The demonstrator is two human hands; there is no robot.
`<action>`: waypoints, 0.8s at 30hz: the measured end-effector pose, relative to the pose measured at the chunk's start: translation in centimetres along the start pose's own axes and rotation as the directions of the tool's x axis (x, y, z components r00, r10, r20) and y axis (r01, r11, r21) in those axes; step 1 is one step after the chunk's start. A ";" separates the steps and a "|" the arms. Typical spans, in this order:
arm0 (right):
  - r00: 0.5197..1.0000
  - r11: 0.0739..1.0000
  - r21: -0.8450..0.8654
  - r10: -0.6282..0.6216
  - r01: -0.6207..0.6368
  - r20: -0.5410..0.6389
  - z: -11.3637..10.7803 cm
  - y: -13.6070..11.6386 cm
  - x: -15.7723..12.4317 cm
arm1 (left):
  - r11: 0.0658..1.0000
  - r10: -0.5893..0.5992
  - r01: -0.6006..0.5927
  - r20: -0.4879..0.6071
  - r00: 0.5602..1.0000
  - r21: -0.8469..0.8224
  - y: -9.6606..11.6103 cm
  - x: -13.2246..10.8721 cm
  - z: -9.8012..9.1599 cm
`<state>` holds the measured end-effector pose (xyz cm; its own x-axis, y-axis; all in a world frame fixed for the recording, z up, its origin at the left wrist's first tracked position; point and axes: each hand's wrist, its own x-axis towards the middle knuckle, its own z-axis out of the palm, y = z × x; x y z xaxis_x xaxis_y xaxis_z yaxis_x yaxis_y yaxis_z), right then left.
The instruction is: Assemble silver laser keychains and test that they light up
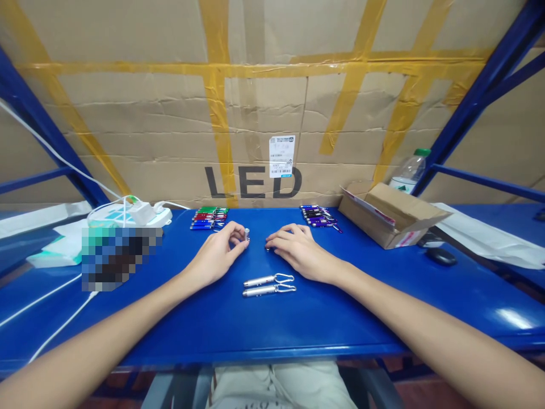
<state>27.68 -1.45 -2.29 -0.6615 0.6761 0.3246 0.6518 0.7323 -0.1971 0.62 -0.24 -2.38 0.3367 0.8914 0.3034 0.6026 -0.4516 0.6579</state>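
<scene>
My left hand (221,250) is closed, thumb and fingers pinching a short silver metal cylinder (246,233) that looks like part of a small keychain flashlight. Across from it, my right hand (298,250) rests low over the table with its fingers curled down. A tiny shiny bit (268,249) shows at those fingertips, too small to name. Between my forearms lie two silver keychain flashlights, an upper one (259,280) and a lower one (260,291), side by side with their wire clips pointing right.
Green, red and blue keychain flashlights (209,217) lie at the back left, purple and black ones (318,217) at the back right. An open cardboard box (392,213), a black mouse (441,256) and a bottle (409,171) stand right. A power strip (159,216) with cables sits left.
</scene>
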 end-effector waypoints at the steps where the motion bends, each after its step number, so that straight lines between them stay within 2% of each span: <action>1: 1.000 1.000 0.014 -0.006 0.007 -0.001 0.0 0.1 0.0 | 1.000 0.002 -0.002 0.007 1.000 0.001 0.0 0.0 0.0; 7: 0.995 0.994 0.051 -0.095 0.094 0.006 0.0 0.5 -0.1 | 1.000 0.011 -0.011 0.040 0.999 0.003 0.4 -0.1 0.0; 12: 0.993 0.993 0.027 -0.115 0.115 0.002 -0.3 0.6 -0.3 | 1.000 0.023 -0.023 0.061 0.998 0.004 0.9 -0.3 0.0; 24: 0.999 0.994 -0.107 -0.004 0.010 0.052 -0.6 0.8 -0.4 | 0.999 0.047 -0.045 0.115 0.992 -0.024 1.6 -0.6 -0.1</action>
<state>28.70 -1.20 -2.02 -0.6827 0.6761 0.2772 0.6810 0.7262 -0.0940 1.29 -1.45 -1.40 0.4455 0.8587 0.2532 0.5695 -0.4900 0.6600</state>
